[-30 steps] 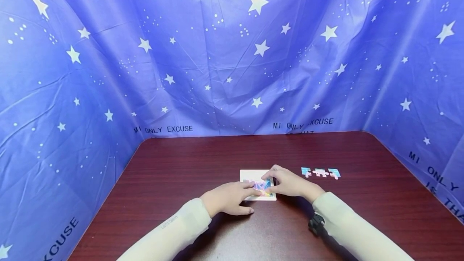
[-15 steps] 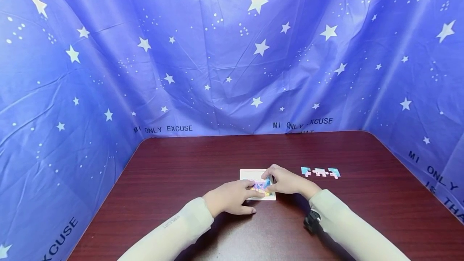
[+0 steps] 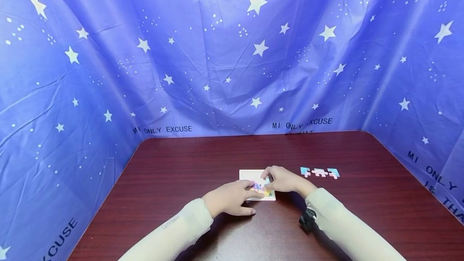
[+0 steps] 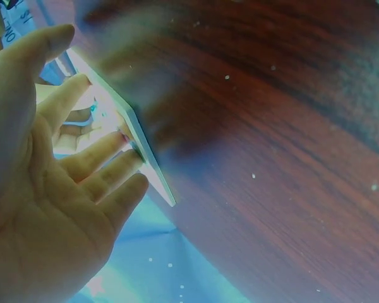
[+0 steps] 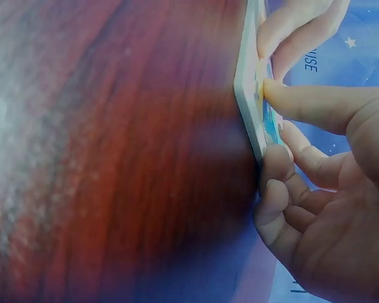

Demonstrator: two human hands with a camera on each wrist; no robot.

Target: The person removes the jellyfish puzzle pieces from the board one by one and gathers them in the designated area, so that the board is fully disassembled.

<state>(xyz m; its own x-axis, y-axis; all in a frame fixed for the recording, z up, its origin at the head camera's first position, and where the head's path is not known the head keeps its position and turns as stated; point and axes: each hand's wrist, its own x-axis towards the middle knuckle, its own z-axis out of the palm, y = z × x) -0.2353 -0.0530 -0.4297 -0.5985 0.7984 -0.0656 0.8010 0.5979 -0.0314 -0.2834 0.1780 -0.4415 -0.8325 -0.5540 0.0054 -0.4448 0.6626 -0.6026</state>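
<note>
A small white-framed jigsaw puzzle [image 3: 250, 174] lies on the table, its lower part filled with a purple, blue and yellow picture. My left hand [image 3: 229, 198] rests its extended fingers [image 4: 98, 154] on the puzzle from the left, thumb apart near the table. From the right, my right hand [image 3: 284, 179] reaches over the frame's right side. Its thumb and index finger pinch a light blue puzzle piece [image 5: 271, 130] at the picture's right part, its other fingers curled by the frame edge. The fingers partly hide the piece in the head view.
Three loose puzzle pieces [image 3: 319, 172], blue and pink, lie in a row to the right of the frame on the dark red table [image 3: 192, 156]. A blue star-printed curtain [image 3: 217, 71] encloses the back and sides. A black wrist device [image 3: 308, 220] hangs under the right sleeve.
My right hand has shifted slightly left over the puzzle, and less blue shows at the picture's right part. The left fingers have slid a little to the right. The loose pieces stay put.
</note>
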